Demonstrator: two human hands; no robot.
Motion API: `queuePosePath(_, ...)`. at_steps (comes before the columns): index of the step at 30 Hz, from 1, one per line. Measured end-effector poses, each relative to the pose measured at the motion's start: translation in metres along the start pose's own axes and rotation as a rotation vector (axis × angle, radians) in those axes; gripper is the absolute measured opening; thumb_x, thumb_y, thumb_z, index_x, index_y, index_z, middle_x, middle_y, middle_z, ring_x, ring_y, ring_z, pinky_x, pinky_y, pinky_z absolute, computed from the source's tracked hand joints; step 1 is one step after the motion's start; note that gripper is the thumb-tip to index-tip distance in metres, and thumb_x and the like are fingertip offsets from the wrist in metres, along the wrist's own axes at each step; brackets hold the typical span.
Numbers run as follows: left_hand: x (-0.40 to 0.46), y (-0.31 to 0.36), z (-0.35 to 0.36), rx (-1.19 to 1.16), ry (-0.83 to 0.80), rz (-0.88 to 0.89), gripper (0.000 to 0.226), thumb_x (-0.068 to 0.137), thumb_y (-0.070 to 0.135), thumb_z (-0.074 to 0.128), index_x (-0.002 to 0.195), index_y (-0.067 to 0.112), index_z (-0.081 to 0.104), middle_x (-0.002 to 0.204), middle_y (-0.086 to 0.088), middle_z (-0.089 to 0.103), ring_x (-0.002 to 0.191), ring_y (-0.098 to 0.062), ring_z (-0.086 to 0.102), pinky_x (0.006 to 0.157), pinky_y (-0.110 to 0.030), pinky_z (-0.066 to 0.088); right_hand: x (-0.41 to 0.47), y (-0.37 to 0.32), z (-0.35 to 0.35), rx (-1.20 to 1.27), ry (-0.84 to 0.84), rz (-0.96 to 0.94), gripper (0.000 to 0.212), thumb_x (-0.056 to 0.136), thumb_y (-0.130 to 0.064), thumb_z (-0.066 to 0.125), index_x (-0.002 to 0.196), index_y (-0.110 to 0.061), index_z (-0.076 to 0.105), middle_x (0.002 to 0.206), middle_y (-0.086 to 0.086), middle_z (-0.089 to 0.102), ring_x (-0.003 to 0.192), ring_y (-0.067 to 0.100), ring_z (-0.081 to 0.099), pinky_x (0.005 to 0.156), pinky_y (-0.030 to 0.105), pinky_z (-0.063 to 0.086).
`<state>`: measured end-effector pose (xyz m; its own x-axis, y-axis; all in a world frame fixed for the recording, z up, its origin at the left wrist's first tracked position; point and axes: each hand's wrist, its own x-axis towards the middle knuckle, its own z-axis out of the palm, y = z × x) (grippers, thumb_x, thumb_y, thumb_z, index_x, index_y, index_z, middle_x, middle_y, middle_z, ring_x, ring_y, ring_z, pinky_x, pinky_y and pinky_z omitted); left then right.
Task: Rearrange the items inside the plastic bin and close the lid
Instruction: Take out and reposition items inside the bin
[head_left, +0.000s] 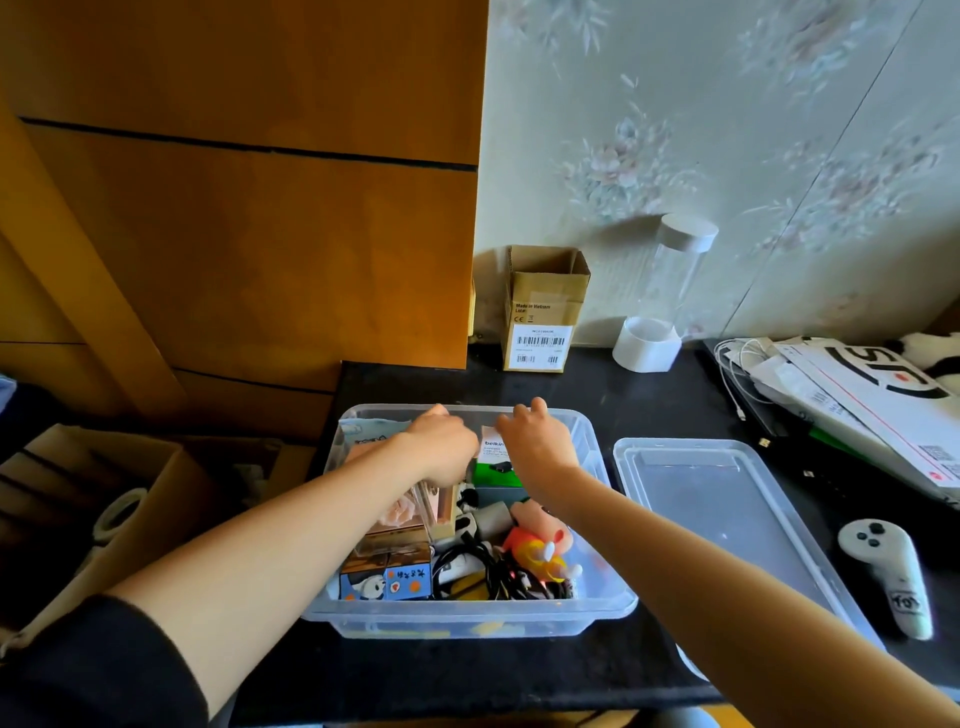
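A clear plastic bin sits open on the black counter, packed with small items. Inside are a white and green Belkin box at the back, a cartoon boy figure in red, a tangle of black cables, a blue cartoon box and a clear display case. My left hand reaches into the back of the bin, fingers curled down; what they touch is hidden. My right hand hovers over the Belkin box, fingers bent. The clear lid lies flat to the right of the bin.
A small cardboard box and a tall clear cylinder with a white cap stand at the back wall. A white game controller lies right of the lid. Papers and white cables pile at far right. An open cardboard carton sits left.
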<state>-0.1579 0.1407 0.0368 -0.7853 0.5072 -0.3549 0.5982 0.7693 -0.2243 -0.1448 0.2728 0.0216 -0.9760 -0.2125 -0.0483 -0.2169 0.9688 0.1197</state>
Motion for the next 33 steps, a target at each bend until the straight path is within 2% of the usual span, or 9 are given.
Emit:
queuePosePath(4,0.005,0.003,0.0,0.126,-0.028,0.023,0.024,0.089,0.012,0.052,0.11,0.015,0.063,0.106,-0.003,0.062,0.107,-0.022,0.049,0.099,-0.038,0.03,0.004,-0.007,0.002,-0.045,0.004,-0.04,0.036,0.092,-0.01,0.055,0.127,-0.009,0.048,0.122,0.01,0.052,0.118,0.025,0.039,0.069,0.029,0.046)
queuePosePath(11,-0.001,0.002,-0.003,-0.274,0.306,-0.061,0.032,0.092,0.009,0.049,0.12,0.02,0.059,0.12,-0.003,0.056,0.108,-0.025,0.053,0.088,-0.036,0.041,-0.005,0.018,0.002,0.236,0.211,-0.048,0.035,0.083,0.004,0.056,0.114,-0.01,0.05,0.107,0.008,0.053,0.097,0.028,0.054,0.062,0.031,0.038)
queuePosePath(16,-0.001,0.006,-0.002,-0.243,0.354,-0.045,0.039,0.089,0.004,0.051,0.125,0.017,0.058,0.123,-0.003,0.052,0.111,-0.023,0.05,0.088,-0.037,0.044,-0.023,0.044,-0.016,0.342,0.384,0.061,0.014,0.09,-0.006,0.05,0.1,-0.007,0.06,0.095,0.01,0.063,0.08,0.032,0.058,0.062,0.034,0.042)
queuePosePath(18,-0.001,0.009,0.0,-0.228,0.343,-0.061,0.035,0.089,0.005,0.05,0.122,0.014,0.06,0.119,-0.004,0.05,0.108,-0.022,0.048,0.087,-0.038,0.045,-0.032,0.05,-0.022,0.314,0.294,0.109,0.016,0.09,-0.007,0.046,0.089,-0.005,0.062,0.085,0.013,0.066,0.072,0.034,0.058,0.06,0.034,0.043)
queuePosePath(20,-0.002,0.013,-0.001,-0.267,0.342,-0.075,0.033,0.089,0.005,0.051,0.12,0.013,0.061,0.115,-0.003,0.048,0.104,-0.022,0.047,0.083,-0.037,0.045,-0.04,0.05,-0.022,0.211,0.083,0.099,0.022,0.09,-0.01,0.044,0.076,-0.004,0.06,0.077,0.014,0.063,0.067,0.033,0.053,0.057,0.029,0.04)
queuePosePath(25,-0.01,0.016,-0.004,-0.375,0.359,-0.108,0.031,0.089,0.004,0.049,0.116,0.014,0.062,0.109,-0.005,0.045,0.097,-0.022,0.046,0.073,-0.032,0.04,-0.048,0.029,-0.003,0.414,-0.451,0.192,0.043,0.093,-0.046,0.044,0.094,-0.006,0.058,0.071,0.006,0.065,0.052,0.016,0.062,0.045,0.018,0.043)
queuePosePath(27,-0.015,0.017,-0.004,-0.432,0.392,-0.11,0.031,0.09,0.007,0.049,0.117,0.017,0.061,0.111,-0.004,0.047,0.099,-0.021,0.047,0.073,-0.03,0.036,-0.042,0.021,0.009,0.493,-0.546,0.289,0.041,0.092,-0.045,0.047,0.096,-0.005,0.052,0.076,0.008,0.066,0.056,0.017,0.067,0.045,0.02,0.05)
queuePosePath(30,-0.028,0.017,-0.005,-0.482,0.453,-0.09,0.027,0.093,0.015,0.05,0.117,0.02,0.061,0.114,-0.003,0.05,0.103,-0.02,0.047,0.081,-0.031,0.036,-0.034,0.01,0.023,0.544,-0.678,0.408,0.046,0.092,-0.043,0.048,0.115,-0.003,0.049,0.094,0.014,0.061,0.078,0.027,0.068,0.069,0.034,0.059)
queuePosePath(33,-0.042,0.011,-0.004,-0.532,0.484,-0.108,0.025,0.094,0.021,0.051,0.116,0.023,0.062,0.115,-0.001,0.05,0.107,-0.019,0.047,0.086,-0.032,0.036,-0.034,0.005,0.028,0.547,-0.661,0.455,0.037,0.085,-0.042,0.053,0.098,-0.007,0.053,0.082,0.011,0.059,0.073,0.024,0.067,0.064,0.031,0.059)
